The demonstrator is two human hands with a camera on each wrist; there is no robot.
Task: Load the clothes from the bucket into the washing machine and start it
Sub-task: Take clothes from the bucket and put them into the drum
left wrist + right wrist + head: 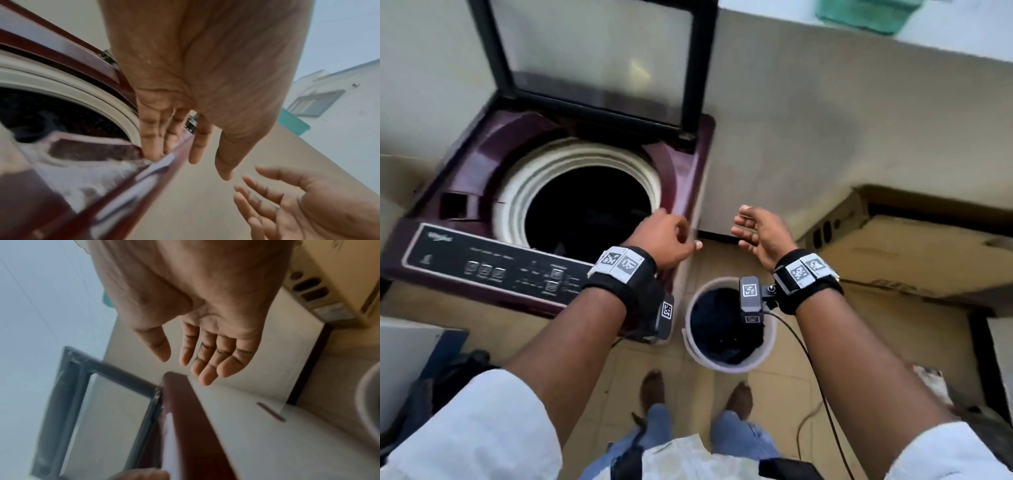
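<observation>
A maroon top-loading washing machine [482, 161] stands at the left with its glass lid [599, 61] raised. Dark cloth lies deep in its drum [585, 212]. On the floor to its right sits a white bucket [768, 334] holding dark clothes [715, 325]. My left hand [671, 236] hovers over the machine's right front corner, fingers relaxed and empty. My right hand [753, 229] is in the air beside the machine, above the bucket, palm turned inward, fingers spread, holding nothing. In the left wrist view the left fingers [152, 129] hang over the drum's rim [115, 104].
The control panel [493, 267] runs along the machine's front. Cardboard boxes [914, 246] lie on the floor at right. A beige wall [825, 137] stands behind, with a green cloth [866, 13] on its ledge. My feet [654, 387] stand on the tiled floor near the bucket.
</observation>
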